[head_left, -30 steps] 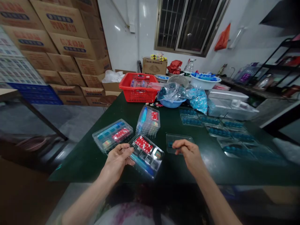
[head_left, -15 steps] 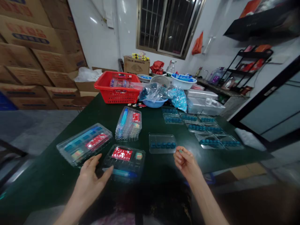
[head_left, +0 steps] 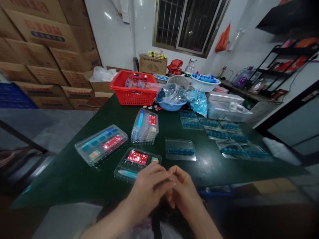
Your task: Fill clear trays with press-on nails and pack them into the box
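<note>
My left hand (head_left: 149, 186) and my right hand (head_left: 183, 190) meet at the near edge of the dark green table (head_left: 74, 172), fingers curled and touching each other. Anything held between them is hidden. Just beyond my left hand lies a clear plastic tray (head_left: 136, 162) with a red card and a blue pen-like piece. A flat clear tray with a row of blue pieces (head_left: 180, 150) lies beyond my right hand. To the left rests a closed clear pack (head_left: 101, 144), and behind it a stack of filled packs (head_left: 145, 126).
A red basket (head_left: 133, 88), a blue bowl with plastic bags (head_left: 171, 98) and a white bowl (head_left: 205, 83) stand at the far end. Several trays of blue pieces (head_left: 231, 139) line the right side. Cardboard boxes (head_left: 50, 56) are piled at the left wall.
Both hands have come together at the table's near edge; before, the left was by the tray and the right was apart, pinching a small piece. The view has shifted.
</note>
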Tool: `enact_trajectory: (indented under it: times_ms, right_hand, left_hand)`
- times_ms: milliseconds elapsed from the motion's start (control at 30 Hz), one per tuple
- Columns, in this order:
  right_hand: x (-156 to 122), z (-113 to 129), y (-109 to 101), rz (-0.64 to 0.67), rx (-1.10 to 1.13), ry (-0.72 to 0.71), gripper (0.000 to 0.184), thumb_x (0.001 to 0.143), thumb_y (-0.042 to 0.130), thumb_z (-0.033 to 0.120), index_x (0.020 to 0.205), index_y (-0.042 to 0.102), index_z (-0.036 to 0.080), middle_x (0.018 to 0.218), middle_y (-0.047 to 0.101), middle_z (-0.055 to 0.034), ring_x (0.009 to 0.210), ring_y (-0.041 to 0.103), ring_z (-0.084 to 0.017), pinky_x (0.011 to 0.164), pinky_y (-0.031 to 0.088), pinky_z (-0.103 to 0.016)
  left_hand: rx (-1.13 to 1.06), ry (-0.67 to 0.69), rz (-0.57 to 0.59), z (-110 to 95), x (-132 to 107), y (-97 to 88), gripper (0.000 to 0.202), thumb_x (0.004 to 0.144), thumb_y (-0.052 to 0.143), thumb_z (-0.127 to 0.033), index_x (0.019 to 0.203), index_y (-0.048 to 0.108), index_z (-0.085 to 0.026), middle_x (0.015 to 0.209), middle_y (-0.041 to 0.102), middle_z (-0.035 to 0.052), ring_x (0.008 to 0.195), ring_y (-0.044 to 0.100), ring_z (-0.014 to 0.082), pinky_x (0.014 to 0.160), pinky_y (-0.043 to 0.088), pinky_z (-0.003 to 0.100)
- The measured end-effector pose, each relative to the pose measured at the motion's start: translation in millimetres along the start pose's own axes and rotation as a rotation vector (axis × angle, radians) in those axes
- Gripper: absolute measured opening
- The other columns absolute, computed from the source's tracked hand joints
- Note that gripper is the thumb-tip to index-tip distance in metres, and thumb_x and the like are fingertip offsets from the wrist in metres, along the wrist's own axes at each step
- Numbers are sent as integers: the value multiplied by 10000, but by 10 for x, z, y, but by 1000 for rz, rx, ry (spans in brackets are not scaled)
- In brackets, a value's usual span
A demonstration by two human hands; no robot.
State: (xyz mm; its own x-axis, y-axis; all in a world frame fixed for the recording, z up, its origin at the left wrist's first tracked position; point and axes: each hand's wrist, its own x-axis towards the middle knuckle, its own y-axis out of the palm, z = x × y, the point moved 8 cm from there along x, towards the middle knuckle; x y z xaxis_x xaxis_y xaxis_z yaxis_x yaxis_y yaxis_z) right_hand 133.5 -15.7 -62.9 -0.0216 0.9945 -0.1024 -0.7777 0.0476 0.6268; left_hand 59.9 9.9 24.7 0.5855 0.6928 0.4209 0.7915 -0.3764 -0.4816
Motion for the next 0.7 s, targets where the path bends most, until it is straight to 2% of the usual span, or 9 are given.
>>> enact_trajectory:
  times_ms: [133, 233, 333, 433, 533, 700]
  right_hand:
    - [-45, 32, -61, -43, 29, -29, 165, 800, 626, 278, 789, 484, 193, 439, 516, 63, 320, 423, -59, 273, 307, -117]
    - [-86, 4, -136, -84, 21, 7, 194, 780, 646, 289, 779, 476, 197, 441, 498, 70, 321, 400, -58, 268, 301, -123]
    - [-177, -13, -150, -83, -12, 31, 206, 787, 636, 302, 746, 465, 195, 467, 491, 63, 339, 388, -53, 277, 284, -124]
    - [-293, 40, -104, -63, -53, 27, 201, 813, 602, 327, 738, 468, 198, 481, 493, 51, 350, 375, -52, 295, 278, -133]
    - [-357, 154, -99, -95, -76, -13, 191, 811, 600, 346, 758, 480, 208, 477, 472, 56, 362, 383, -62, 310, 284, -146]
    - [-272, 330, -272, -247, -205, -132, 169, 808, 601, 342, 777, 521, 197, 465, 442, 64, 379, 381, -66, 333, 285, -157]
  left_hand:
    - [-28, 40, 79, -13, 45, 14, 169, 836, 534, -232, 812, 701, -217, 755, 659, 46, 694, 587, 152, 738, 450, 293]
    - [31, 148, 169, -71, 28, 78, 247, 872, 444, -180, 800, 680, -194, 747, 644, 63, 709, 560, 160, 701, 424, 294]
    - [135, 204, 246, -21, -100, 232, 267, 867, 377, -114, 780, 626, -156, 725, 607, 77, 712, 521, 169, 649, 393, 286]
    - [138, 171, 241, 104, -249, 368, 237, 836, 378, -80, 713, 570, -143, 667, 564, 62, 637, 487, 150, 590, 367, 263]
    - [-31, 1, 210, 249, -293, 396, 231, 837, 415, -110, 707, 599, -155, 666, 574, 38, 610, 500, 120, 565, 364, 224]
    - [-391, -490, 126, 527, -147, 266, 185, 789, 561, -251, 665, 643, -141, 594, 598, 21, 541, 510, 105, 528, 390, 201]
